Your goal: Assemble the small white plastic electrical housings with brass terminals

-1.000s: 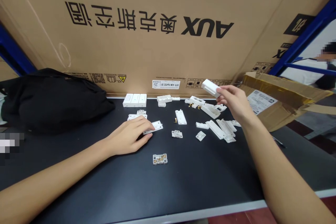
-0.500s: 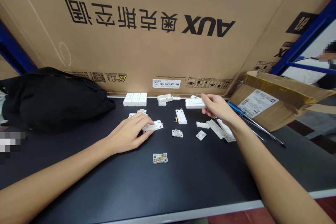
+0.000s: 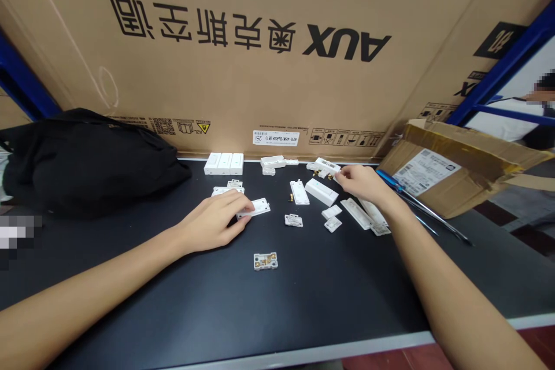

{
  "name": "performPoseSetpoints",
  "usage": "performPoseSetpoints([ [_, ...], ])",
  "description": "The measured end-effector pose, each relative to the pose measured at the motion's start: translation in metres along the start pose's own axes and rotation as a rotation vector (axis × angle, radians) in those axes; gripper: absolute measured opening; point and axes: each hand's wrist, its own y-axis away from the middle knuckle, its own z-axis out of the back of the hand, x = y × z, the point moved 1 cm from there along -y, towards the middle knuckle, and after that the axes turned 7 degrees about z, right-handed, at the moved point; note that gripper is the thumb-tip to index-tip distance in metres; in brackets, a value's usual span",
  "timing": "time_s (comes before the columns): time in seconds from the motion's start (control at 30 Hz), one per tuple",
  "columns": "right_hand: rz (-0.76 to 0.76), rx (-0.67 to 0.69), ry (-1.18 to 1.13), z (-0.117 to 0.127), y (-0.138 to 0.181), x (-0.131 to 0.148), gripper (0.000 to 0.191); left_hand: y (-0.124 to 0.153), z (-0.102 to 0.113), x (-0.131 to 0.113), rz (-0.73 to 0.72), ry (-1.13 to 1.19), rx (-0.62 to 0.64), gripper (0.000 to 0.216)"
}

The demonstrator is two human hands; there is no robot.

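Note:
My left hand [image 3: 221,217] rests on the table with its thumb and fingers closed on the end of a flat white plastic plate [image 3: 259,207]. Over on the far right, the fingers of my right hand [image 3: 359,183] pinch the end of a white plastic piece [image 3: 328,166] with brass contacts beside it. A white rectangular housing [image 3: 321,191] lies just in front of that hand. Between my hands are an upright-looking white plate [image 3: 299,192], a small brass part [image 3: 291,198] and a small white base [image 3: 293,220]. Nearer me sits a base with brass contacts [image 3: 265,261].
Three white housings [image 3: 224,163] stand side by side at the back. Long white covers [image 3: 358,214] lie right of the small white pieces [image 3: 332,212]. Screwdrivers [image 3: 416,202] lean by an open carton [image 3: 433,167]. A black bag [image 3: 91,165] fills the left; a large box [image 3: 243,81] stands behind.
The white housing has left my right hand and lies on the table. That hand now grips another white piece at the back. A small white piece nearby has shifted; my left hand stays on its plate.

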Motion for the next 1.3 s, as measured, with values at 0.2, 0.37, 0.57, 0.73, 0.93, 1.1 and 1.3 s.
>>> performPoseSetpoints([
  [0.2,0.181,-0.049,0.094,-0.009,-0.027,-0.006,0.039,0.0,0.0,-0.001,-0.014,0.014,0.0,0.015],
  [0.37,0.348,0.05,0.107,-0.012,-0.042,-0.001,0.041,-0.001,0.0,0.0,-0.022,0.021,-0.003,0.014],
  [0.57,0.325,0.119,0.134,-0.009,-0.044,-0.002,0.03,-0.001,0.001,0.0,-0.041,0.025,-0.004,0.015],
  [0.73,0.257,0.099,0.145,-0.01,-0.049,-0.006,0.032,-0.001,0.001,-0.001,-0.054,0.019,0.004,0.015],
  [0.93,0.195,0.113,0.172,-0.011,-0.057,-0.011,0.024,-0.001,0.003,-0.002,-0.059,0.016,0.011,0.016],
  [1.1,0.152,0.087,0.145,-0.009,-0.057,-0.013,0.026,-0.002,0.004,-0.003,-0.068,0.014,0.009,0.016],
  [1.3,0.162,0.034,0.109,-0.015,-0.055,-0.007,0.018,-0.001,0.003,-0.003,-0.065,0.008,0.002,0.015],
])
